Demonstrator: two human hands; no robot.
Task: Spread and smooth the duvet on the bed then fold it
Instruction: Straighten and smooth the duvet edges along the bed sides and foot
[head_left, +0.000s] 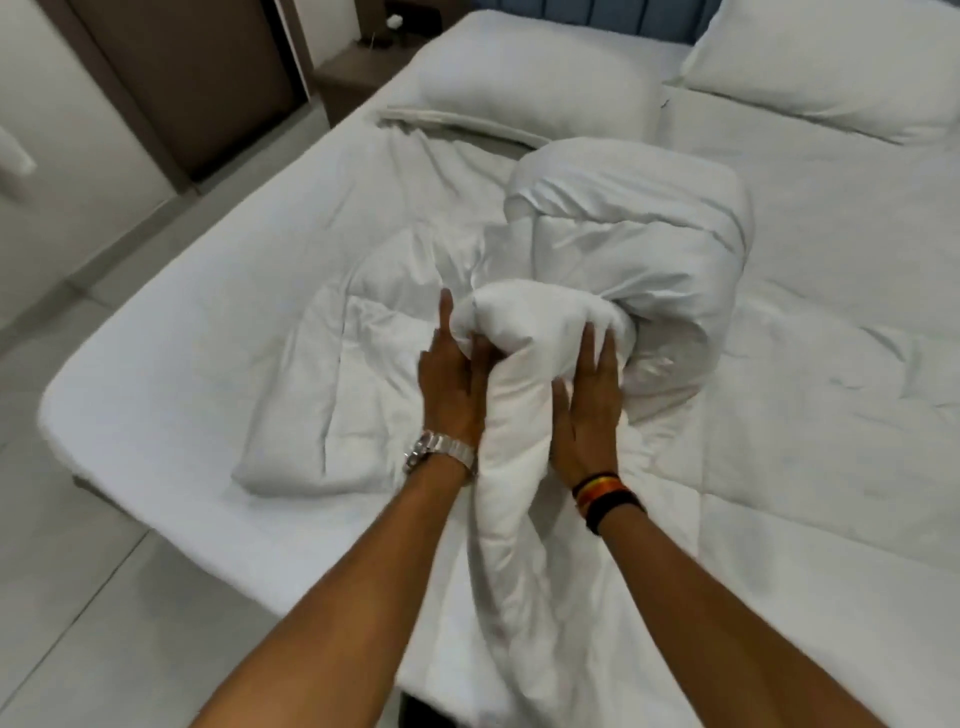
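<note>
In the head view, the duvet lay bunched in a thick white heap near the middle of the bed, with one flatter corner spilling toward the bed's left edge and a long rope-like fold running down toward the person. Both hands gripped that raised fold from either side: the left hand, a watch on its wrist, pressed against the fold's left flank with fingers partly tucked into the cloth, and the right hand, wearing wristbands, clasped the right flank with fingers spread along it. Two pillows sat at the head of the bed, well apart from the heap.

The duvet looked soft, puffy and light but bulky, likely to slump and twist instead of holding shape. For spreading, an edge or corner would probably serve better than the bundled middle.
</note>
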